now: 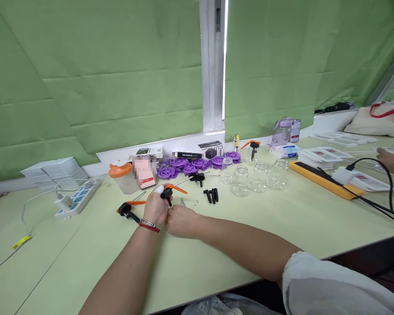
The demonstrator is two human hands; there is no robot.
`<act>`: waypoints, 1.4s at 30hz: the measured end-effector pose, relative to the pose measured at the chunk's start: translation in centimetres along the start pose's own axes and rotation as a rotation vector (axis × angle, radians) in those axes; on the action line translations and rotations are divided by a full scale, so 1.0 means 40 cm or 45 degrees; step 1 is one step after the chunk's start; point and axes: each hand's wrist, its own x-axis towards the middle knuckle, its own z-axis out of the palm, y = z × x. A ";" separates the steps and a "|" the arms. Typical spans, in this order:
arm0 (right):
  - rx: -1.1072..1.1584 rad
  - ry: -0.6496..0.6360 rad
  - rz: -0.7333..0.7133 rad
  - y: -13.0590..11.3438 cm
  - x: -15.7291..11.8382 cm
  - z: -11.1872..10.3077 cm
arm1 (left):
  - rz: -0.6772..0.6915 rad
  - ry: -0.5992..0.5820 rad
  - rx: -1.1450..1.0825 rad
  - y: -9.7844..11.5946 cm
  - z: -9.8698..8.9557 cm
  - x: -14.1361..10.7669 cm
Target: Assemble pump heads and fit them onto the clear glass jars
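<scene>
My left hand (156, 208) is closed around a black pump-like lid (166, 194) with an orange lever, raised over the table. Close against it, my right hand (184, 221) is curled shut, with its fingertips tucked under and what they hold hidden. A short metal piece (183, 201) shows just behind the right knuckles. Left of my wrist lies a similar black lid (125, 209) with an orange lever and a black stem. Beyond my hands are several black tubes (211, 195), black round parts (197, 177) with metal rods, and tiny metal bits (196, 202).
Several clear glass jars (241, 181) stand right of centre, with purple lattice pieces (184, 166) behind. An orange-lidded cup (121, 175) and a phone (145, 172) are at left. Power strips (77, 199) with cables flank the area. At the far right is another person's hand (392, 162).
</scene>
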 end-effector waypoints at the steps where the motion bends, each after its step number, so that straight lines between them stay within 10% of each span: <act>1: -0.002 -0.001 -0.013 0.001 -0.002 -0.002 | -0.012 0.002 0.004 0.000 0.001 -0.002; 8: -0.091 0.090 -0.094 -0.005 -0.035 -0.012 | -0.074 -0.017 0.036 -0.012 -0.002 0.000; 13: -0.113 0.472 -0.129 -0.025 -0.081 -0.048 | -0.084 -0.041 0.035 -0.012 -0.004 -0.002; 21: 0.987 1.229 0.961 0.112 -0.126 -0.161 | -0.229 -0.293 -0.055 -0.018 0.022 -0.039; 27: 1.507 1.187 1.131 0.179 -0.102 -0.112 | -0.299 -0.416 -0.046 -0.034 0.038 -0.062; 42: 1.479 0.910 1.168 0.189 -0.079 -0.105 | -0.318 -0.495 -0.069 -0.031 0.038 -0.065</act>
